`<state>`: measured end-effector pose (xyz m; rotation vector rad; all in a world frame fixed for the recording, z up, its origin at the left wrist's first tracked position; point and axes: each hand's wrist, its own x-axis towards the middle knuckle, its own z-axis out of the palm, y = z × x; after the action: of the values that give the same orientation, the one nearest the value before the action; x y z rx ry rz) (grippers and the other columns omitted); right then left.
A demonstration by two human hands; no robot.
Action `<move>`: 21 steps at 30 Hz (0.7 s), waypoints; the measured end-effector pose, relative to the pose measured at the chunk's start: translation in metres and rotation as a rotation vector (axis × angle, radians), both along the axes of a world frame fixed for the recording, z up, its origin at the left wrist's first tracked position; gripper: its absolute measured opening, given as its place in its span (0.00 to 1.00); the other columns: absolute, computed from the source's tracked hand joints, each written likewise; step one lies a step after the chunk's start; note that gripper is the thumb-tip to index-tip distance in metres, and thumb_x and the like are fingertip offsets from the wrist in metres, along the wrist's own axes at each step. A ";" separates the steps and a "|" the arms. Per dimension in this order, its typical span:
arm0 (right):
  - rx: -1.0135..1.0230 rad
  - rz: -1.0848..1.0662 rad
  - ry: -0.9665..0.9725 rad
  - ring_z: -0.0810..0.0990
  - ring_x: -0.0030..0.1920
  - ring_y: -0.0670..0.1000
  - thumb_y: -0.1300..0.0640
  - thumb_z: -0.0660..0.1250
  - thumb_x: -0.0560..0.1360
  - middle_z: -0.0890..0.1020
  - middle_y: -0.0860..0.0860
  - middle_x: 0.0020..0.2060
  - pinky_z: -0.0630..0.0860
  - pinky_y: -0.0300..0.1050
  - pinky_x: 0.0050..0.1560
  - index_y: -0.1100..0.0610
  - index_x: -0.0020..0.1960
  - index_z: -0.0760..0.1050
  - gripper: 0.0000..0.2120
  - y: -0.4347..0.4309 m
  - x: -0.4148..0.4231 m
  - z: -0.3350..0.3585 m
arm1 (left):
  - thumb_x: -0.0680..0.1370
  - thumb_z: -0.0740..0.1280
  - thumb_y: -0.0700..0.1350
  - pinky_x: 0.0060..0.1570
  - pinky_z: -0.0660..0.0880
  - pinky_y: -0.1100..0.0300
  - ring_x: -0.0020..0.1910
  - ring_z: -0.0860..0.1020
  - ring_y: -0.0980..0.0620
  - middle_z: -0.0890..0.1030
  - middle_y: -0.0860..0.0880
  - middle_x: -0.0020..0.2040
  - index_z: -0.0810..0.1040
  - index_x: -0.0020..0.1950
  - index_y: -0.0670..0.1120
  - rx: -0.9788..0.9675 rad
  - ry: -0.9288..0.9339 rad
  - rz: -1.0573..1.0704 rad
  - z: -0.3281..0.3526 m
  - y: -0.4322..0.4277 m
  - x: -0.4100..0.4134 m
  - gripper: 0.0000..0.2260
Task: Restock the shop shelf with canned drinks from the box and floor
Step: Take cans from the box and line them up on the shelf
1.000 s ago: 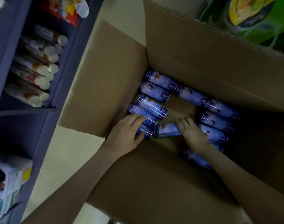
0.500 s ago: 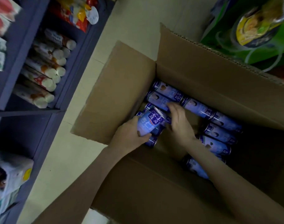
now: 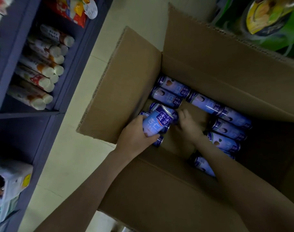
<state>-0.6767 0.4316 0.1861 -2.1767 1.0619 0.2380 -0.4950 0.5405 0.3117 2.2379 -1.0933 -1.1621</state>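
can now higher, blue-labelled

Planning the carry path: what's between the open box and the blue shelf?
In the head view, only bare pale floor separates the box from the shelf.

Head view: steep downward, close over open box.
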 end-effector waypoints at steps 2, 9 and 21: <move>-0.051 0.065 -0.063 0.75 0.54 0.61 0.61 0.68 0.74 0.68 0.62 0.62 0.73 0.46 0.48 0.65 0.71 0.62 0.29 0.001 -0.007 0.029 | 0.67 0.77 0.50 0.45 0.75 0.57 0.46 0.78 0.52 0.78 0.49 0.49 0.72 0.59 0.45 -0.032 -0.014 0.017 0.011 -0.005 -0.004 0.25; -0.051 -0.171 -0.312 0.72 0.54 0.47 0.65 0.72 0.69 0.70 0.55 0.55 0.69 0.36 0.54 0.64 0.66 0.69 0.26 -0.004 -0.068 0.169 | 0.68 0.76 0.52 0.46 0.76 0.55 0.45 0.79 0.52 0.80 0.49 0.48 0.72 0.56 0.46 -0.081 0.082 0.011 0.074 -0.038 -0.034 0.23; 0.069 -0.898 -1.251 0.80 0.50 0.44 0.56 0.73 0.70 0.79 0.46 0.52 0.76 0.42 0.52 0.52 0.61 0.70 0.22 -0.015 -0.251 0.386 | 0.66 0.76 0.40 0.44 0.77 0.63 0.42 0.81 0.58 0.84 0.55 0.43 0.79 0.50 0.50 -0.355 0.748 -0.002 0.253 -0.090 -0.246 0.15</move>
<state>-0.9276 0.4164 0.5725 -1.1311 1.0333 -1.2734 -0.7409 0.4504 0.5642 1.3461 -0.8833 -1.4847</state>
